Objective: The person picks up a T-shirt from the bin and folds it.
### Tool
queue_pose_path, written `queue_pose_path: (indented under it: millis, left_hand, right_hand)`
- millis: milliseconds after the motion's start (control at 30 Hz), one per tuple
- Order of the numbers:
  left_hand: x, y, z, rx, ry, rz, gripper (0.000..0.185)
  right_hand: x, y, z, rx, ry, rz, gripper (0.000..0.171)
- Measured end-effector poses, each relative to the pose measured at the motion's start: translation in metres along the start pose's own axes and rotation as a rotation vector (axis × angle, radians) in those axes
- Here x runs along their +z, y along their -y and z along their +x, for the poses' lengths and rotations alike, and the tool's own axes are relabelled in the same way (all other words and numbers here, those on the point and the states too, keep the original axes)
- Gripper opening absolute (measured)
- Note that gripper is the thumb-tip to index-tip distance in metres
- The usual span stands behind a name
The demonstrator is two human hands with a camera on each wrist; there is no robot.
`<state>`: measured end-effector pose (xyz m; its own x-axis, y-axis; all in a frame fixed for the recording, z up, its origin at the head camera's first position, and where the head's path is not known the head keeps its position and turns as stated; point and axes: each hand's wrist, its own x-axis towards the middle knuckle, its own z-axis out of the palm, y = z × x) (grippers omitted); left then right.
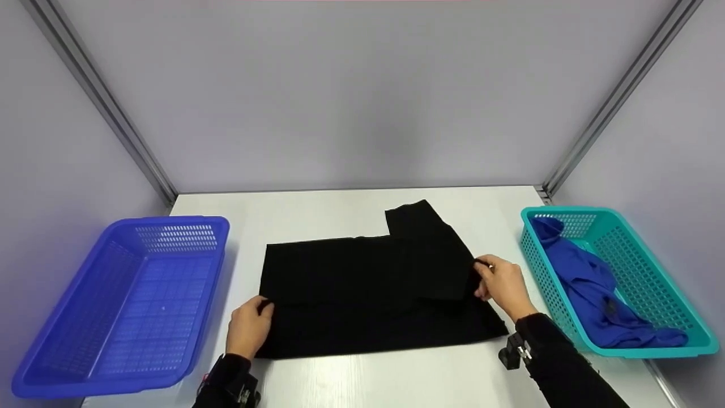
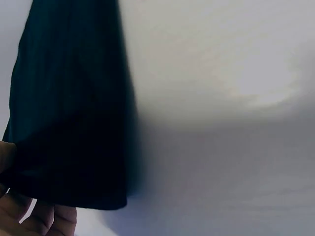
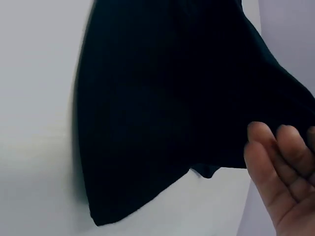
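Two hands pinching the black garment (image 1: pixel 368 283) at opposite ends: left hand (image 1: pixel 248 327), right hand (image 1: pixel 504 286), long axis between both grips.

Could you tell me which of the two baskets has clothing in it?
The teal basket, at the person's right, holds a blue garment. The blue basket on the left shows only its bare mesh floor.

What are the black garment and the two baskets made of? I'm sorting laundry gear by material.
The black garment looks like soft knit fabric, matte: it drapes and folds limply where both hands pinch it. The blue basket and teal basket look like molded plastic, slightly glossy, with perforated lattice walls.
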<state>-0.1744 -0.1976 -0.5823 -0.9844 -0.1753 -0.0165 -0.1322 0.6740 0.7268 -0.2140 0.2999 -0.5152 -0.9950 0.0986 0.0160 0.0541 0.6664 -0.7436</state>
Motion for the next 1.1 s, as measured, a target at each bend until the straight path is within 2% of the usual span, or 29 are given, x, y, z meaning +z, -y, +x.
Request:
queue_pose_path:
  millis: [100,200,300,367,433,533,633,733,867,1100]
  left_hand:
    - [0.005,0.003,0.0,0.034,-0.034,0.056,0.023]
    - [0.011,0.003,0.0,0.051,-0.081,0.133,0.031]
    - [0.017,0.0,-0.001,0.094,-0.121,0.196,0.04]
    - [0.023,-0.003,-0.003,0.178,-0.132,0.229,0.04]
    - [0.029,-0.008,-0.006,0.29,-0.108,0.258,0.031]
    - [0.039,-0.015,-0.014,0.449,-0.004,0.293,0.018]
    - [0.052,-0.015,-0.023,0.535,0.104,0.34,0.017]
    - [0.061,-0.011,-0.028,0.556,0.138,0.376,0.021]
    - [0.063,-0.006,-0.032,0.549,0.14,0.37,0.028]
    - [0.059,-0.002,-0.033,0.526,0.155,0.348,0.033]
  right_hand:
    - [0.003,-0.003,0.001,0.085,0.037,0.125,0.034]
    - [0.007,-0.009,-0.002,0.12,0.082,0.172,0.049]
    - [0.014,-0.016,-0.009,0.096,0.088,0.098,0.05]
    - [0.021,-0.02,-0.014,0.051,0.062,0.011,0.038]
    - [0.029,-0.024,-0.02,-0.008,0.034,-0.08,0.025]
    - [0.044,-0.03,-0.03,-0.157,0.043,-0.206,0.017]
    - [0.062,-0.032,-0.039,-0.331,0.09,-0.317,0.017]
    - [0.076,-0.032,-0.045,-0.426,0.134,-0.405,0.014]
    - [0.087,-0.031,-0.048,-0.457,0.101,-0.51,0.013]
    - [0.096,-0.033,-0.046,-0.435,0.041,-0.638,0.074]
